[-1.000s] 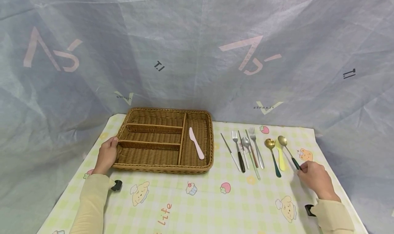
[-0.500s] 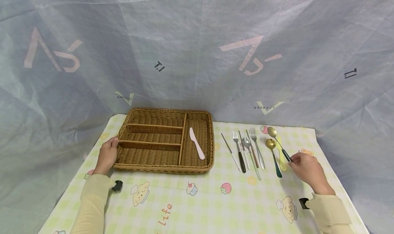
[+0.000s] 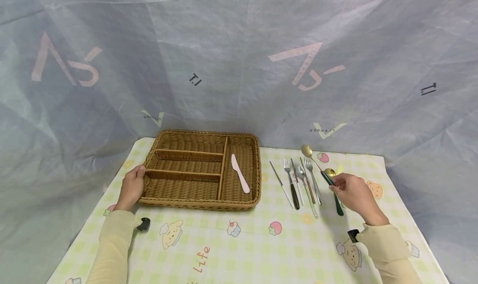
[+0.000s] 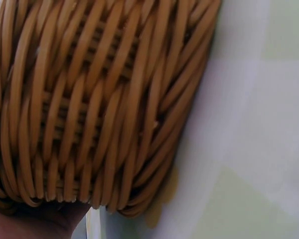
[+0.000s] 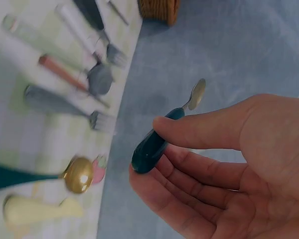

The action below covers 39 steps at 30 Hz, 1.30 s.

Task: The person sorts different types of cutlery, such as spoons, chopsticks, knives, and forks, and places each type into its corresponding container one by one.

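Note:
My right hand (image 3: 352, 192) pinches the dark green handle of a long gold spoon (image 3: 307, 151) between thumb and fingers. In the right wrist view this spoon (image 5: 150, 148) is raised off the cloth, its bowl pointing away. At the left, my left hand (image 3: 132, 187) grips the end of a brown wicker cutlery tray (image 3: 209, 205); its woven wall (image 4: 84, 99) fills much of the left wrist view. A pink knife (image 3: 240, 174) lies in the tray's right compartment. Beneath my right hand lie a second gold spoon (image 5: 79, 175) with green handle and a yellow knife (image 5: 37, 211), partly covered in the head view.
Between tray and right hand lie a fork with black handle (image 3: 293, 195), a silver spoon (image 3: 300, 172), a silver fork (image 3: 308, 164) and several thin utensils. A checked cloth (image 3: 239, 255) covers the table; a grey fabric curtain (image 3: 231, 68) hangs behind it.
My right hand has lifted the long gold spoon and carried it leftward, over the other gold spoon and yellow knife. My left hand and the tray have stayed in place.

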Each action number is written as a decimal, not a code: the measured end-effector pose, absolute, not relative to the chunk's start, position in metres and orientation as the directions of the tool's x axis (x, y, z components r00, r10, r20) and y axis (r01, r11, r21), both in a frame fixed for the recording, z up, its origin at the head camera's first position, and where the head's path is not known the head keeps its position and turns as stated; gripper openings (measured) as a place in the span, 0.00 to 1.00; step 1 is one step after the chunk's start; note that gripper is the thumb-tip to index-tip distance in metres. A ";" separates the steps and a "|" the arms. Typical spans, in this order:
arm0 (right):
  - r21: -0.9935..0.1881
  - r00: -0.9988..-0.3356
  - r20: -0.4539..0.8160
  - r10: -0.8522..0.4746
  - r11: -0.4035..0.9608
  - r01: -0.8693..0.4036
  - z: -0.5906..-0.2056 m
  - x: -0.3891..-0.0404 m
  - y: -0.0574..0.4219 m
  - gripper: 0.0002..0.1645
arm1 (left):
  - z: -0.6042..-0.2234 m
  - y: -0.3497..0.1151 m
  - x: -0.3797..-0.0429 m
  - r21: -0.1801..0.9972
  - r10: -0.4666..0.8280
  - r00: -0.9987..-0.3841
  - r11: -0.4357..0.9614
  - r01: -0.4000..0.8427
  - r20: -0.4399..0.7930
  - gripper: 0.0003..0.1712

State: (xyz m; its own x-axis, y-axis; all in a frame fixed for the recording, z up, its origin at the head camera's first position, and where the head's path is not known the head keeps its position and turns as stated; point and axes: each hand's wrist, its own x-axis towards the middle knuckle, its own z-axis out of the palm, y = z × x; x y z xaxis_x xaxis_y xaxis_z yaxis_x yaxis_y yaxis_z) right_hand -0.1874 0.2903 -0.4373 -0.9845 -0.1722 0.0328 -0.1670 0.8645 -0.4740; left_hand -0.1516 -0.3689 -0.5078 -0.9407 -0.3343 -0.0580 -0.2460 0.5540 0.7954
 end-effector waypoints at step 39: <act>-0.497 -0.854 0.140 -0.502 0.710 -0.499 -0.429 -0.223 0.161 0.05 | -0.505 -0.368 -0.151 0.791 -0.335 -0.938 0.550 -0.267 -0.084 0.38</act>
State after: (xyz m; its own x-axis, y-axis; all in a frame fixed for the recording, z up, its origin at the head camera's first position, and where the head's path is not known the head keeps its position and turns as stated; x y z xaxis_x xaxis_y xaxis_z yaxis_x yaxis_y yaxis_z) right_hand -0.2227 0.1613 -0.4290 -0.8536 -0.5016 0.1404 -0.4990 0.7101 -0.4968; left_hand -0.1506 -0.3676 -0.5050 -0.9384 -0.3352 -0.0839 -0.2672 0.5501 0.7912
